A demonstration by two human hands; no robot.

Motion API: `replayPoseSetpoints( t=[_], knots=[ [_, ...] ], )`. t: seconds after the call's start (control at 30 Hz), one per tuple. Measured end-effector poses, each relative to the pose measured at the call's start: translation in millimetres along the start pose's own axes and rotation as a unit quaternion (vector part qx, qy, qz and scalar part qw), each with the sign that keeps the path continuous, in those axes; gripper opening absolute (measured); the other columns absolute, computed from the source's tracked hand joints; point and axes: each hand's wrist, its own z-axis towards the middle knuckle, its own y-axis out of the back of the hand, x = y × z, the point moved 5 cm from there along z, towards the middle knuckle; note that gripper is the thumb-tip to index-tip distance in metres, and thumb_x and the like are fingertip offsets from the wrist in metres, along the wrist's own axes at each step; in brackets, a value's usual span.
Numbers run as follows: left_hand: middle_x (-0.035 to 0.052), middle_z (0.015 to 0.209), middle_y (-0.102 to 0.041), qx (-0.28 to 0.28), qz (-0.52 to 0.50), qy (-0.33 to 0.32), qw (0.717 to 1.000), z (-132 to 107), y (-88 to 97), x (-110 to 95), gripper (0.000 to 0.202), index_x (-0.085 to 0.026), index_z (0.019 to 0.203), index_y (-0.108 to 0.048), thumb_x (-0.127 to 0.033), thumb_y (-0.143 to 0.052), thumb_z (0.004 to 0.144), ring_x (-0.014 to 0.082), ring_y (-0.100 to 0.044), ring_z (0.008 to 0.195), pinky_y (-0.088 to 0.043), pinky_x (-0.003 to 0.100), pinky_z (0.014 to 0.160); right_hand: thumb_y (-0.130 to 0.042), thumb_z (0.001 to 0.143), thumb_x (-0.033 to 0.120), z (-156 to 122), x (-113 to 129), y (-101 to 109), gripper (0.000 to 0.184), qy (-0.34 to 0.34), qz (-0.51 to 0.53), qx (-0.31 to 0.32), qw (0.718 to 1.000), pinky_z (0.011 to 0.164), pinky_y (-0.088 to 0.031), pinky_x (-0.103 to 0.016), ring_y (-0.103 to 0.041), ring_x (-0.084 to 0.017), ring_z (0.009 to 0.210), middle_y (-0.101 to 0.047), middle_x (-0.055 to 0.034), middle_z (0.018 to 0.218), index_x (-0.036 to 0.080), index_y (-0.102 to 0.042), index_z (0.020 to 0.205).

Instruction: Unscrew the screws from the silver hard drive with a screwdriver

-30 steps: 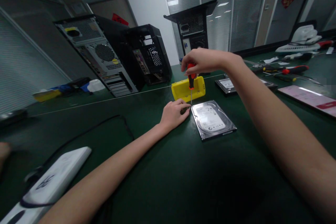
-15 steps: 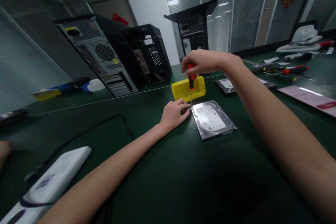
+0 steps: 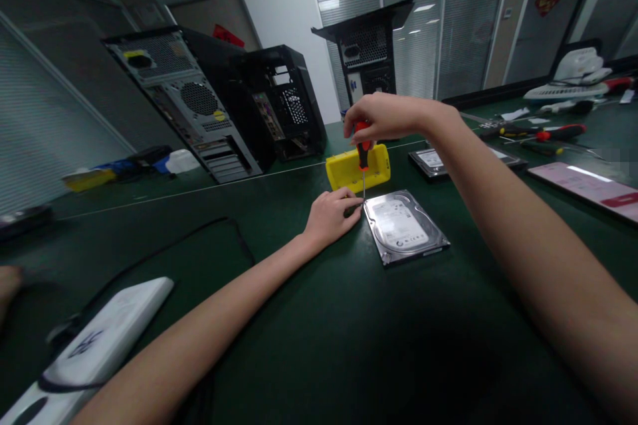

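Observation:
A silver hard drive lies flat on the green table. My right hand is closed round the red and black handle of a small screwdriver, held upright with its tip on the drive's far left corner. My left hand rests on the table at that same corner, fingers curled and pinched by the screwdriver's tip; what they pinch is too small to see.
A yellow box stands just behind the drive. Another drive and more screwdrivers lie to the right. Three open computer cases stand at the back. A white device with a black cable sits near left. A pink sheet lies far right.
Nothing has visibly changed beyond a tiny shift of my right hand on the screwdriver handle.

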Motion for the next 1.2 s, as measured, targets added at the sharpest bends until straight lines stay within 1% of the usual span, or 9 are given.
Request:
replayPoseSetpoints(
  t=[0.1, 0.27, 0.47, 0.7, 0.8, 0.93, 1.1, 1.2],
  knots=[
    [0.0047, 0.094, -0.065, 0.000, -0.002, 0.001, 1.000, -0.2, -0.1, 0.0, 0.025, -0.022, 0.101, -0.069, -0.031, -0.050, 0.086, 0.0150, -0.056, 0.074, -0.040, 0.030, 0.066, -0.062, 0.078, 0.030, -0.4, -0.6, 0.6, 0.030, -0.007, 0.001, -0.001, 1.000, 0.076, -0.048, -0.029, -0.062, -0.018, 0.092, -0.066, -0.0075, 0.102, 0.016, -0.066, 0.104],
    [0.0041, 0.094, -0.065, 0.000, -0.011, 0.007, 1.000, -0.1, 0.2, 0.3, 0.025, -0.022, 0.100, -0.069, -0.031, -0.050, 0.087, 0.0147, -0.056, 0.073, -0.041, 0.030, 0.066, -0.060, 0.079, 0.029, -1.2, 0.9, 1.0, 0.028, 0.006, 0.000, -0.013, 1.000, 0.076, -0.048, -0.030, -0.063, -0.018, 0.090, -0.066, -0.0081, 0.100, 0.016, -0.066, 0.103],
    [0.0041, 0.092, -0.065, 0.000, -0.010, 0.011, 1.000, 0.0, -0.4, 0.8, 0.024, -0.022, 0.099, -0.069, -0.031, -0.050, 0.086, 0.0147, -0.056, 0.072, -0.041, 0.030, 0.065, -0.059, 0.080, 0.028, -0.1, 0.0, -0.8, 0.029, 0.001, -0.004, 0.003, 1.000, 0.075, -0.048, -0.028, -0.063, -0.016, 0.087, -0.066, -0.0073, 0.100, 0.016, -0.065, 0.105],
    [0.0041, 0.093, -0.065, 0.000, -0.013, 0.012, 1.000, -0.2, -0.6, 1.1, 0.025, -0.022, 0.099, -0.069, -0.031, -0.050, 0.087, 0.0148, -0.056, 0.072, -0.041, 0.030, 0.065, -0.059, 0.080, 0.027, 0.4, -0.6, -0.9, 0.028, 0.010, -0.006, 0.001, 1.000, 0.075, -0.048, -0.029, -0.063, -0.016, 0.086, -0.067, -0.0073, 0.097, 0.015, -0.065, 0.104],
    [0.0039, 0.092, -0.064, 0.002, -0.013, 0.016, 1.000, 0.1, -0.7, 1.4, 0.025, -0.022, 0.100, -0.069, -0.032, -0.050, 0.087, 0.0148, -0.056, 0.072, -0.041, 0.030, 0.065, -0.058, 0.080, 0.026, -0.6, 0.4, -0.7, 0.029, 0.011, -0.007, -0.002, 1.000, 0.074, -0.048, -0.029, -0.063, -0.015, 0.085, -0.067, -0.0071, 0.099, 0.014, -0.065, 0.105],
    [0.0039, 0.093, -0.064, 0.004, -0.013, 0.016, 1.000, 0.5, 0.0, 1.3, 0.024, -0.022, 0.099, -0.069, -0.032, -0.051, 0.086, 0.0150, -0.056, 0.072, -0.041, 0.030, 0.065, -0.059, 0.080, 0.028, -1.2, -0.7, -0.2, 0.029, -0.006, -0.003, 0.004, 1.000, 0.075, -0.049, -0.028, -0.062, -0.016, 0.088, -0.067, -0.0062, 0.101, 0.017, -0.065, 0.106],
    [0.0041, 0.093, -0.064, 0.007, -0.013, 0.015, 1.000, 0.4, 0.4, 1.4, 0.024, -0.022, 0.099, -0.069, -0.032, -0.051, 0.086, 0.0147, -0.056, 0.072, -0.042, 0.029, 0.065, -0.060, 0.079, 0.030, -0.4, -1.5, 2.3, 0.029, 0.013, -0.007, -0.007, 1.000, 0.076, -0.048, -0.029, -0.062, -0.017, 0.090, -0.066, -0.0070, 0.103, 0.017, -0.065, 0.104],
    [0.0042, 0.093, -0.064, 0.005, -0.012, 0.013, 1.000, 0.2, 0.2, 1.6, 0.025, -0.022, 0.100, -0.069, -0.032, -0.051, 0.086, 0.0145, -0.056, 0.072, -0.041, 0.029, 0.064, -0.059, 0.080, 0.029, -0.3, -2.7, 2.0, 0.029, 0.006, -0.012, -0.003, 1.000, 0.076, -0.048, -0.028, -0.062, -0.017, 0.090, -0.066, -0.0066, 0.103, 0.017, -0.065, 0.105]
  ],
)
